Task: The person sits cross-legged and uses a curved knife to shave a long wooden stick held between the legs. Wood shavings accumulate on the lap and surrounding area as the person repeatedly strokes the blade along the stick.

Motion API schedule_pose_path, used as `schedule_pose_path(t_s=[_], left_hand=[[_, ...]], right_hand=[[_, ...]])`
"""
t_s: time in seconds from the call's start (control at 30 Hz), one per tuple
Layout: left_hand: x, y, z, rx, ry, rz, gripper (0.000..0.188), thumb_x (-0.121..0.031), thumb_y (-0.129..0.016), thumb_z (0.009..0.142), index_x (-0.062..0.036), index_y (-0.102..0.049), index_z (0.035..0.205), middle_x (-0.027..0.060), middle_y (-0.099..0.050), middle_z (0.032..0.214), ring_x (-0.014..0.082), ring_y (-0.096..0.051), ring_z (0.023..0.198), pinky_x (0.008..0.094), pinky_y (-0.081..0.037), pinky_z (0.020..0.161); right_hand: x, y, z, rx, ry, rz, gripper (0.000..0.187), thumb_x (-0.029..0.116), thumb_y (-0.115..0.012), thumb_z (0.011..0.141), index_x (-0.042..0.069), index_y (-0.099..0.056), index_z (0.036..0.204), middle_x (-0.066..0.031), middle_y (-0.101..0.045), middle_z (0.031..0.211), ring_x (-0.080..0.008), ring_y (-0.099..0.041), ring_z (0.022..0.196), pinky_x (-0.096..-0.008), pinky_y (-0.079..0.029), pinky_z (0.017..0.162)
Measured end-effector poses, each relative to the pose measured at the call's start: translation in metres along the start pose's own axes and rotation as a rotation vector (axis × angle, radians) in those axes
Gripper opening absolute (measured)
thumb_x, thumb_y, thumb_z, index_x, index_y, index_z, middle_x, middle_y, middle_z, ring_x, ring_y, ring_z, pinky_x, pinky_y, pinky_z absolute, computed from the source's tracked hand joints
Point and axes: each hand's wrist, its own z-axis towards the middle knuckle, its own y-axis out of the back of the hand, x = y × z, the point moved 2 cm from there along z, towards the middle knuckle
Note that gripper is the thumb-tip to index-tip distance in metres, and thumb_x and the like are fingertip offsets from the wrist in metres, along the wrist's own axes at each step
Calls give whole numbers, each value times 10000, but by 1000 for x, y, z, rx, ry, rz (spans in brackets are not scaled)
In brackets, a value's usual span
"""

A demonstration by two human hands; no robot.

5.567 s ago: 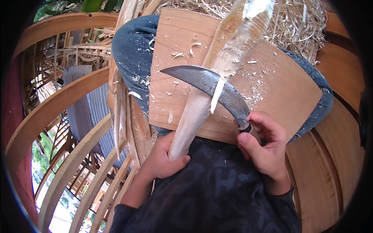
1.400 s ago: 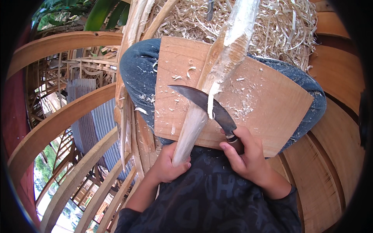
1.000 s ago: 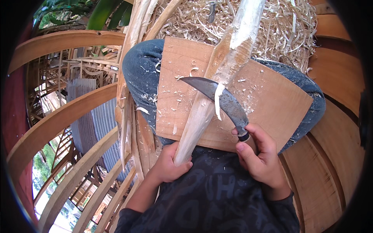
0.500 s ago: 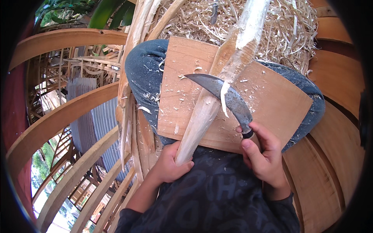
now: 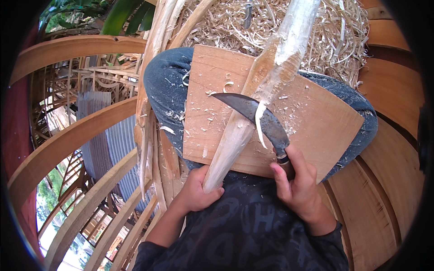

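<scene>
My left hand is wrapped round the near end of a pale, peeled wooden pole, which slants up and away to the right. In my right hand is the dark handle of a curved knife. Its blade lies across the pole, tip toward the left, with a curled wood shaving against it. Beneath the pole a flat wooden board rests across my lap, dotted with small chips. Farther up, the pole has a brown, rough patch where pale wood meets it.
A thick heap of wood shavings lies beyond my knees, with a dark blade-like tool in it. Long wood strips stand at my left beside a slatted railing. Curved wooden planks run along the right.
The knife has moved a little down along the pole toward me, and my right hand has come lower with it. My left hand keeps its place on the pole.
</scene>
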Motion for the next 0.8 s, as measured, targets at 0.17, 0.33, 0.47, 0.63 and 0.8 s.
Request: schedule_pose_path(t_s=[0.17, 0.33, 0.47, 0.63, 0.8], left_hand=[[-6, 0, 0, 3, 21, 22, 267, -170, -675, 713, -25, -513, 867, 28, -544, 744, 105, -519, 687, 265, -429, 635], [-4, 0, 1, -6, 0, 57, 268, -174, -669, 711, -23, -516, 869, 30, -550, 747, 114, -529, 687, 270, -433, 637], [-6, -1, 1, -2, 7, 58, 268, -173, -665, 712, -22, -516, 875, 30, -555, 751, 114, -531, 688, 271, -435, 638], [-9, -2, 0, 7, 19, 72, 266, -169, -667, 713, -23, -517, 877, 30, -558, 757, 110, -531, 694, 272, -438, 642], [-2, 1, 1, 10, 6, 73, 266, -166, -670, 707, -24, -520, 873, 28, -562, 757, 109, -537, 700, 273, -443, 648]], right_hand=[[1, 1, -3, 46, -52, -36, 433, 4, -665, 782, -76, -478, 1164, -200, -588, 781, -287, -606, 583, -334, -468, 513], [-1, 2, -3, 48, -16, -50, 446, 1, -670, 773, -74, -473, 1167, -197, -582, 784, -294, -603, 581, -340, -470, 513], [-6, 2, -4, 51, -29, -37, 415, 11, -677, 776, -63, -482, 1135, -170, -583, 777, -263, -607, 586, -328, -469, 508], [-8, 7, 7, 326, -556, 740, 242, 73, -640, 846, -3, -504, 1031, -59, -562, 729, -101, -527, 517, -230, -402, 441], [0, 13, 14, 468, -958, 1415, 129, 135, -598, 890, 23, -543, 923, -8, -547, 706, -46, -449, 481, -192, -362, 440]])
